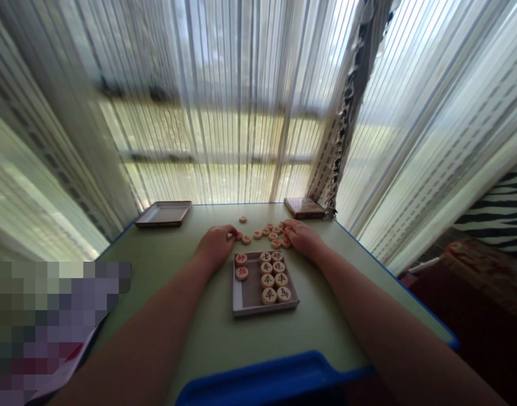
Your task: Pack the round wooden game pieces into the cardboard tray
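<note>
The open box (248, 296) sits on the green counter (216, 332), and round loose pieces (257, 235) lie past it, at 12 o'clock. In the box, two red-marked pieces (241, 273) sit at 10 o'clock, and eight black-marked pieces (268, 281) fill the side by 3 o'clock. The left hand (216, 245), at 10 o'clock from the box, has its fingertips at one loose piece (239, 235); I can't tell if they pinch it. The right hand (303, 238), at 1 o'clock, curls by the pile; I can't tell its grip. Far off, a shallow tray (164, 212) lies at 10 o'clock.
</note>
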A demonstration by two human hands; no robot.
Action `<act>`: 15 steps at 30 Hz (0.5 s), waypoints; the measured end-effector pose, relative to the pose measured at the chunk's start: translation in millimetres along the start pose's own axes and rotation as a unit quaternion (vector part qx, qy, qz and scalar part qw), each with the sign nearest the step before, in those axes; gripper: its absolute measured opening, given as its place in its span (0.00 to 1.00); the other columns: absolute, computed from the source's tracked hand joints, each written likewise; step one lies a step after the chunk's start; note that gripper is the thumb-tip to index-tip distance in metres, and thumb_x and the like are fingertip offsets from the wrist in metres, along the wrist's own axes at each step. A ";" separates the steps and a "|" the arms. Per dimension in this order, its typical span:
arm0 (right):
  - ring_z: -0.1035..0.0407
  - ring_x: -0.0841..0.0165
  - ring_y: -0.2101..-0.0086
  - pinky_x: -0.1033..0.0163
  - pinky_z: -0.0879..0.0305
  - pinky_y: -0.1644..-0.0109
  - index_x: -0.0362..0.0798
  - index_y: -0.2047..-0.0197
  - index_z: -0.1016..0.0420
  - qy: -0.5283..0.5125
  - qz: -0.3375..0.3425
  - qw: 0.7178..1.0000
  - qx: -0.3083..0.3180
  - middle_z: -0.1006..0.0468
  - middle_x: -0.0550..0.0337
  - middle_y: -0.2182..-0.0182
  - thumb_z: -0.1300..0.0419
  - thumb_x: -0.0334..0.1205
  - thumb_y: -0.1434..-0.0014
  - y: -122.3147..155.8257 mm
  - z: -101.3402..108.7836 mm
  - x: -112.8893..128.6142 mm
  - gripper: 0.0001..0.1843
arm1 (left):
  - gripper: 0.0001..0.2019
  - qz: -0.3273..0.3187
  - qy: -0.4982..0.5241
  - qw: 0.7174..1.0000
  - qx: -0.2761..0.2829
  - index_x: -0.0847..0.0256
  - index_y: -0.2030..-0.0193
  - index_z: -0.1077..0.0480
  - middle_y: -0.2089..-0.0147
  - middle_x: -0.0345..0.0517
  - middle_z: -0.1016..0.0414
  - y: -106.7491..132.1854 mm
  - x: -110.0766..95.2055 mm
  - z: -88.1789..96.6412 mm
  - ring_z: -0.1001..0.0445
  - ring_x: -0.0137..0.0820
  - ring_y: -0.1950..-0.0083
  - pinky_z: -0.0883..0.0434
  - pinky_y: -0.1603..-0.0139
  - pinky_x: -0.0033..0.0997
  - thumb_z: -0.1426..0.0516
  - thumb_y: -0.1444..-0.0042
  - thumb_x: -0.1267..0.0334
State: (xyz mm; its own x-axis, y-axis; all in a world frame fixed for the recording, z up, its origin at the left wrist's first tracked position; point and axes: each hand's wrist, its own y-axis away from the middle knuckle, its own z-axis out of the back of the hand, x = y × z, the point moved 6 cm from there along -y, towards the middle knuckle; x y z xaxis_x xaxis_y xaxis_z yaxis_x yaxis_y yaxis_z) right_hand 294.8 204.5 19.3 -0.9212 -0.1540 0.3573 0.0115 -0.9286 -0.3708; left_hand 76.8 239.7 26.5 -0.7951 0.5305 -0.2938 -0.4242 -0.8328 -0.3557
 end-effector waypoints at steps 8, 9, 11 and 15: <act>0.35 0.66 0.58 0.64 0.44 0.51 0.45 0.59 0.25 0.087 -0.041 0.995 -0.027 0.26 0.52 0.62 0.53 0.39 0.41 1.8 8.1 -6.9 0.16 | 0.11 0.005 -0.020 1.000 -0.005 0.58 0.64 0.29 0.64 0.47 0.25 0.2 0.1 -1.5 0.28 0.37 0.59 0.33 0.58 0.33 0.51 0.49 0.64; 0.35 0.66 0.59 0.64 0.44 0.52 0.45 0.61 0.25 0.093 -0.048 0.994 -0.030 0.26 0.52 0.63 0.53 0.39 0.41 1.7 9.3 -8.3 0.16 | 0.11 0.005 -0.023 1.000 -0.005 0.58 0.64 0.29 0.64 0.47 0.25 0.4 0.2 -1.8 0.29 0.37 0.59 0.33 0.58 0.33 0.51 0.49 0.64; 0.36 0.67 0.58 0.65 0.44 0.51 0.43 0.61 0.26 0.088 -0.055 0.994 -0.043 0.26 0.50 0.62 0.54 0.38 0.41 1.6 11.6 -10.5 0.17 | 0.11 0.004 -0.027 1.000 -0.004 0.58 0.64 0.29 0.64 0.47 0.25 0.8 0.1 -1.8 0.29 0.37 0.59 0.33 0.58 0.33 0.51 0.49 0.64; 0.35 0.68 0.56 0.68 0.44 0.50 0.40 0.56 0.28 0.068 -0.061 0.995 -0.049 0.26 0.50 0.58 0.53 0.30 0.44 2.6 13.0 -13.0 0.17 | 0.11 0.003 -0.033 0.999 -0.002 0.59 0.63 0.29 0.64 0.47 0.25 1.1 -0.5 -2.2 0.29 0.37 0.58 0.33 0.57 0.33 0.52 0.49 0.64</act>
State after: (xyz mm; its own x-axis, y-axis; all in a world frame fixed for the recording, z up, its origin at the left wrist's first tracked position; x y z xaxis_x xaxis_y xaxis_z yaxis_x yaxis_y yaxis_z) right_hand 311.8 199.8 24.8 -0.9574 0.0109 0.2886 -0.1358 -0.8989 -0.4165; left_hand 77.7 238.8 24.3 -0.8247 0.5135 -0.2373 -0.4173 -0.8355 -0.3574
